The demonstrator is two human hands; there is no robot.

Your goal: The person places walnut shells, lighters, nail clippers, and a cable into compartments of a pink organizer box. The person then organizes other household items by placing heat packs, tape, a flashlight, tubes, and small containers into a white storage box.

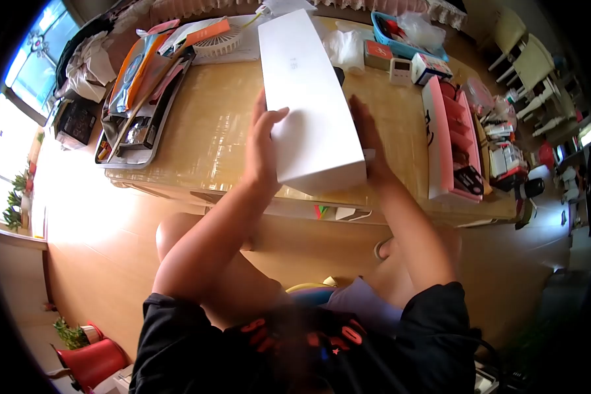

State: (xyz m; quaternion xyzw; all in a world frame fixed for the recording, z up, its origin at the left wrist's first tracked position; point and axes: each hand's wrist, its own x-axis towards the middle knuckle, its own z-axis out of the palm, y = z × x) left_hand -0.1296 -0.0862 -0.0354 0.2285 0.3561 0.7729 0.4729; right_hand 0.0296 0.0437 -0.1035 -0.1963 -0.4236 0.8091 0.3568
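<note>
A long white box point(315, 111) with small faint print on its top face is held up over the table, its near end towards me. My left hand point(264, 148) grips the box's left side, with the thumb bent over the top edge. On the opposite side my right hand point(369, 141) presses against the box; its fingers lie along the right face and are partly in shade. A small dark object point(339, 75) shows just past the box's right edge, mostly hidden.
The brown table point(203, 125) carries a tray of mixed items point(154, 148) at left and a pink divided organizer point(433, 144) at right. At the back are a white fan point(218, 44), a blue basket point(433, 51) and small boxes. A red chair point(95, 361) stands lower left.
</note>
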